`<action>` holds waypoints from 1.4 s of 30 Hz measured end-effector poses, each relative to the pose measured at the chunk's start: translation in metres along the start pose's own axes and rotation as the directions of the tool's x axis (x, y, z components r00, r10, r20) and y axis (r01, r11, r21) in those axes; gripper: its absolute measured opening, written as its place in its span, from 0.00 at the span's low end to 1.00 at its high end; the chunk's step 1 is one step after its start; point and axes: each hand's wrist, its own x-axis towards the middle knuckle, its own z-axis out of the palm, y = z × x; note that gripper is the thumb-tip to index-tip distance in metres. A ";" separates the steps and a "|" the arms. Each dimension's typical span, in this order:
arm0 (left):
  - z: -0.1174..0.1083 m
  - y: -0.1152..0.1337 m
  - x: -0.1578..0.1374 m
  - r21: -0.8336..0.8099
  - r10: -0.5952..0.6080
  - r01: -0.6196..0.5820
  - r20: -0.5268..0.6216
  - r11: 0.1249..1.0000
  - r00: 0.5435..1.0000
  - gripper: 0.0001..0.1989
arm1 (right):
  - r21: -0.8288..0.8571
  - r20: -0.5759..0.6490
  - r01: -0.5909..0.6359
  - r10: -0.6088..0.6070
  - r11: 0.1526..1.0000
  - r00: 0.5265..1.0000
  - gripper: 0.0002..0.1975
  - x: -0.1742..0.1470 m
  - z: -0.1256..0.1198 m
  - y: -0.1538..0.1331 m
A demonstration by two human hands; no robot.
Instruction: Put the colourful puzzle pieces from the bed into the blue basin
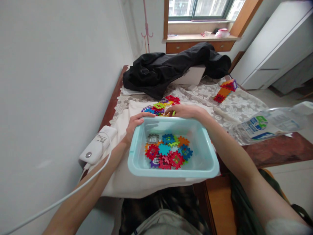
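A light blue plastic basin [173,173] sits in front of me on white cloth, tilted towards me. Inside it lie several notched plastic building pieces [164,149] in red, blue, orange, green, grey and purple. My left hand [136,124] grips the basin's far left corner, its fingers resting along the rim. Beyond the far rim, my right hand [184,111] bends down with curled fingers at a pile of similar pieces [158,106]. A yellow-green bit shows under that hand. The basin's rim partly hides its fingers, so what they hold is unclear.
A joined stack of pieces [223,91] stands on the patterned tablecloth at right. Near the right edge is a clear bottle [266,125]. Black fabric [168,70] covers something at the back. At left, a white power box [99,145] has a cable crossing my left arm.
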 end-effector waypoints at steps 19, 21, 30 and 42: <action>0.000 -0.001 0.001 -0.001 -0.009 0.009 -0.010 1.000 1.000 0.20 | -0.043 0.005 -0.036 0.036 0.998 0.999 0.13 -0.003 -0.001 -0.004; 0.000 -0.001 0.001 0.016 0.005 -0.004 -0.008 1.000 1.000 0.19 | -0.042 -0.005 -0.071 0.071 0.997 0.997 0.15 -0.005 -0.001 -0.006; 0.000 -0.003 0.000 0.009 -0.003 0.003 -0.001 1.000 1.000 0.20 | 0.049 0.056 0.103 -0.105 0.994 0.993 0.23 -0.001 0.000 0.000; -0.001 -0.003 -0.004 -0.014 -0.078 0.077 -0.060 0.997 0.995 0.19 | 0.037 0.075 -0.052 0.049 0.998 0.996 0.13 -0.006 0.000 -0.009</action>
